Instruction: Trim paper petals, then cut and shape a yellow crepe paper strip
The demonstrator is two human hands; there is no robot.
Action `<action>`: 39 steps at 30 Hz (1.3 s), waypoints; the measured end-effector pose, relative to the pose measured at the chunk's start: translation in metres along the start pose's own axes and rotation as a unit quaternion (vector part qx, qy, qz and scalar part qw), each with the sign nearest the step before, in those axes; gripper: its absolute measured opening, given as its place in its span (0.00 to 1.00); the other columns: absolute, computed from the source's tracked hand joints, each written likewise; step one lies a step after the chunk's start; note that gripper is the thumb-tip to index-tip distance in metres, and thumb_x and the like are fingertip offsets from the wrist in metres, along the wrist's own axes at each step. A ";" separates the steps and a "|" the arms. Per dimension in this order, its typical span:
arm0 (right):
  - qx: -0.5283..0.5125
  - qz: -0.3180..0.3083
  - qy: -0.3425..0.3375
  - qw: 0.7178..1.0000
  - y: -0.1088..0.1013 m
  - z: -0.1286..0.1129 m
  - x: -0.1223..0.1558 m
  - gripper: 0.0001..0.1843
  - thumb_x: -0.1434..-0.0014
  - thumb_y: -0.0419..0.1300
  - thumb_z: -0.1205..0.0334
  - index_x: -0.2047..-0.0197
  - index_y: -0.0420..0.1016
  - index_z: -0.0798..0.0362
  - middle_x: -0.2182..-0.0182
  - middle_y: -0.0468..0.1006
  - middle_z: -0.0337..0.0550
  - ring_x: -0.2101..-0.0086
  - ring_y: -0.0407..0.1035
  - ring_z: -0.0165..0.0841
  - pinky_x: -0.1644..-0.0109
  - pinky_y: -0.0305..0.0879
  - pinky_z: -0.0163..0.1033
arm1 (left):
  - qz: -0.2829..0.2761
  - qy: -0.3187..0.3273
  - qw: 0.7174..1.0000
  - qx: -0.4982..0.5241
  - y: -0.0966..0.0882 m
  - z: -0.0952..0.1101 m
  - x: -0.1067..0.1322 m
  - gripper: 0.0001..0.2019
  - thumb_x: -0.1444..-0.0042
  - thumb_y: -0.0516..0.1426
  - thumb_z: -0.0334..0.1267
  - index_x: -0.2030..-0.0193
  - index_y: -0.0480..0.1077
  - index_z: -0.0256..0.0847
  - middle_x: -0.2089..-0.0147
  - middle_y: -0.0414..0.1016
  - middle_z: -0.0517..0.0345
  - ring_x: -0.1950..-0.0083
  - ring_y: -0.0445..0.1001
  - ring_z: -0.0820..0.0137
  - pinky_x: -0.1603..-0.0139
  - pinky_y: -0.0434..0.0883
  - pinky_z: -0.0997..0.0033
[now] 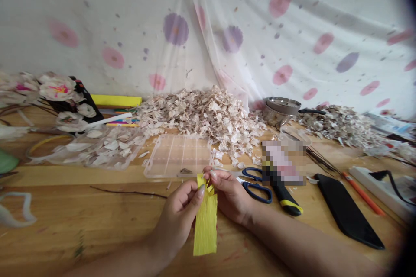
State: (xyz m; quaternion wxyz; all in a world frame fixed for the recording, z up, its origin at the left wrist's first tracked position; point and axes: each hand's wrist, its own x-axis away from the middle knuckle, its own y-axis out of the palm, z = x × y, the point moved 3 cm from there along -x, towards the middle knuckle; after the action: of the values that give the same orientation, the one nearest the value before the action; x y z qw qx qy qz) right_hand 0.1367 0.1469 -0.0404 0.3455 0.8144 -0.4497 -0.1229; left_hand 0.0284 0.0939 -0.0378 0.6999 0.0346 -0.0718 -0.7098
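Observation:
A strip of yellow crepe paper [206,227] hangs down over the wooden table [97,220], its top edge cut into a fringe. My left hand [180,212] pinches the strip near its top from the left side. My right hand [227,192] pinches the fringed top edge from the right, fingers closed on it. Both hands are just in front of a clear plastic compartment box [178,156].
Blue-handled scissors [256,184] and a black-and-yellow tool [282,194] lie right of my hands, then a black phone [347,212] and an orange pen [362,192]. A heap of pale petals [208,117], a metal pot [281,110] and paper flowers [58,91] sit behind.

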 end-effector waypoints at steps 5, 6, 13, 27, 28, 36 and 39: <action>-0.004 0.006 -0.012 1.000 0.002 -0.002 -0.001 0.11 0.61 0.73 0.61 0.79 0.75 0.56 0.76 0.69 0.35 0.74 0.62 0.26 0.67 0.57 0.32 | -0.009 -0.021 1.000 0.006 0.001 -0.002 0.001 0.16 0.48 0.56 0.53 0.70 0.67 0.40 0.78 0.62 0.65 0.77 0.59 0.75 0.76 0.57 0.77; -0.007 0.011 -0.013 1.000 0.003 -0.002 -0.001 0.12 0.62 0.73 0.62 0.80 0.74 0.56 0.76 0.68 0.34 0.74 0.62 0.25 0.68 0.56 0.32 | -0.015 -0.023 1.000 0.009 0.001 -0.002 0.000 0.16 0.48 0.56 0.52 0.70 0.66 0.40 0.78 0.62 0.65 0.76 0.59 0.75 0.76 0.57 0.77; -0.014 0.009 -0.025 1.000 0.002 -0.002 0.001 0.15 0.64 0.74 0.61 0.83 0.70 0.56 0.76 0.67 0.33 0.75 0.60 0.24 0.69 0.55 0.31 | -0.024 -0.012 1.000 0.000 0.002 -0.002 -0.001 0.16 0.47 0.56 0.52 0.70 0.67 0.40 0.77 0.62 0.65 0.77 0.59 0.76 0.77 0.57 0.77; -0.012 0.010 -0.014 1.000 0.000 0.000 0.001 0.13 0.63 0.73 0.61 0.81 0.74 0.57 0.75 0.67 0.34 0.74 0.62 0.25 0.69 0.57 0.32 | -0.018 -0.019 1.000 0.015 0.002 -0.003 0.000 0.15 0.48 0.57 0.52 0.69 0.67 0.40 0.77 0.64 0.65 0.77 0.61 0.75 0.76 0.60 0.76; -0.016 0.011 -0.011 1.000 0.000 0.001 0.001 0.14 0.64 0.74 0.61 0.81 0.73 0.57 0.76 0.66 0.33 0.75 0.62 0.24 0.70 0.57 0.31 | -0.021 -0.021 0.999 0.016 0.002 -0.003 0.000 0.15 0.48 0.57 0.52 0.69 0.67 0.40 0.77 0.64 0.65 0.77 0.62 0.75 0.76 0.60 0.76; -0.004 -0.007 -0.024 1.000 -0.001 0.002 0.003 0.16 0.64 0.74 0.56 0.76 0.75 0.55 0.74 0.70 0.34 0.74 0.62 0.25 0.69 0.57 0.31 | -0.022 -0.014 1.000 0.010 0.002 -0.002 0.000 0.15 0.48 0.57 0.51 0.68 0.68 0.40 0.76 0.66 0.63 0.76 0.63 0.74 0.75 0.60 0.76; 0.010 -0.012 -0.005 1.000 -0.002 0.002 0.002 0.17 0.62 0.73 0.54 0.71 0.79 0.55 0.73 0.72 0.37 0.72 0.64 0.27 0.67 0.59 0.33 | -0.018 -0.010 1.000 0.012 0.002 -0.002 -0.001 0.15 0.48 0.57 0.52 0.69 0.68 0.39 0.76 0.66 0.64 0.76 0.62 0.75 0.75 0.60 0.77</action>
State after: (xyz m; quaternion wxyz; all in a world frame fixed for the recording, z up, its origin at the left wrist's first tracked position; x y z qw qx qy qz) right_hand 0.1382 0.1448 -0.0430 0.3334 0.8226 -0.4430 -0.1261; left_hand 0.0303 0.0944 -0.0395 0.6859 0.0367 -0.0868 -0.7216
